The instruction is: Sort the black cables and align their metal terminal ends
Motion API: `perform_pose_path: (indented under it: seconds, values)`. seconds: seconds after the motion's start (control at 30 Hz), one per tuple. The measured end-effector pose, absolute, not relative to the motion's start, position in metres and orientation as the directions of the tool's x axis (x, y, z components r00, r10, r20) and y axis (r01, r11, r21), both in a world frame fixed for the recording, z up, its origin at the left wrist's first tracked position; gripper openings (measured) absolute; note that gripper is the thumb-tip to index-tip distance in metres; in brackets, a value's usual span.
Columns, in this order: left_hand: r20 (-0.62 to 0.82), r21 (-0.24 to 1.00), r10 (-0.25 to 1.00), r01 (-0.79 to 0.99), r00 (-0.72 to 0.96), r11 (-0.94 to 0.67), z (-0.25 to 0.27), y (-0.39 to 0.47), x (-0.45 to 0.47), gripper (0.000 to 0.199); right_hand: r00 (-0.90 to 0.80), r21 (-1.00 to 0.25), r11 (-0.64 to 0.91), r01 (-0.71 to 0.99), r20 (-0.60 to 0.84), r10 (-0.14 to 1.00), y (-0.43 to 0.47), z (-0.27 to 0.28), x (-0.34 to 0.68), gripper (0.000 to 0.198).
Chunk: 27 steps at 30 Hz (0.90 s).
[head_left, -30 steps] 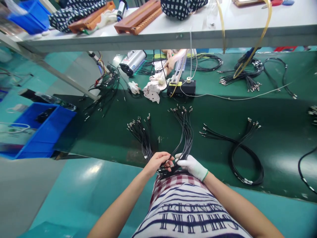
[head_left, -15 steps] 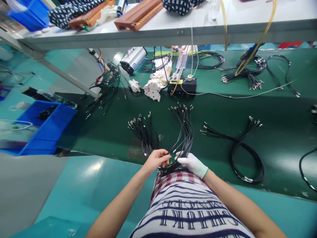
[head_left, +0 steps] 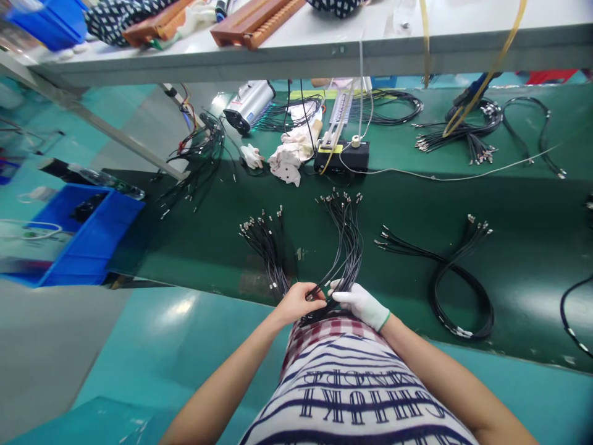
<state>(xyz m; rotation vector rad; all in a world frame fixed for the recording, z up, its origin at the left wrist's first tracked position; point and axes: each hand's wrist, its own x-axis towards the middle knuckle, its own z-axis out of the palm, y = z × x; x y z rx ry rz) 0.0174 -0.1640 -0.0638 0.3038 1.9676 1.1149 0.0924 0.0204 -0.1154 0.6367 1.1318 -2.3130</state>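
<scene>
A bundle of thin black cables (head_left: pixel 348 244) with metal end connectors curves down to the table's front edge, close against my body. My right hand (head_left: pixel 360 304), in a white glove with a green cuff edge, is closed around the bundle's right side. My bare left hand (head_left: pixel 300 303) has its fingers bent, thumb and fingertips together on cables at the bundle's lower bend. Its fingertips almost meet the gloved ones. The bundle's other end (head_left: pixel 265 238) fans out on the table beyond my left hand. The cables' lowest part is partly hidden by my hands.
A looped cable bundle (head_left: pixel 486 315) lies to the right on the green table (head_left: pixel 333 346). Behind stand a black box (head_left: pixel 349 159) with wires, a silver device (head_left: pixel 250 105) and crumpled cloths (head_left: pixel 291 154). A blue bin (head_left: pixel 88 241) is at left; a white shelf (head_left: pixel 296 65) crosses above.
My left hand has shifted slightly right, toward the gloved hand, along the cables. My right hand stays closed on the bundle. The view has tipped slightly.
</scene>
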Motion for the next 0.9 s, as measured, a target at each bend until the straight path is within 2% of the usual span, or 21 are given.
perform_pose_path:
  seconds: [0.4, 0.73, 0.9]
  values:
    - [-0.545, 0.805, 0.581, -0.185, -0.605, 0.563, -0.058, -0.165, 0.016, 0.023, -0.773, -0.564, -0.566, 0.601, -0.592, -0.231, 0.020, -0.117, 0.093, 0.052]
    - [-0.538, 0.816, 0.576, -0.209, -0.615, 0.539, -0.053, -0.165, 0.014, 0.019, -0.788, -0.579, -0.570, 0.583, -0.575, -0.222, 0.020, -0.113, 0.092, 0.045]
    - [-0.532, 0.843, 0.587, -0.315, -0.610, 0.436, -0.056, -0.164, 0.014, 0.023, -0.806, -0.594, -0.573, 0.566, -0.544, -0.233, 0.020, -0.116, 0.092, 0.043]
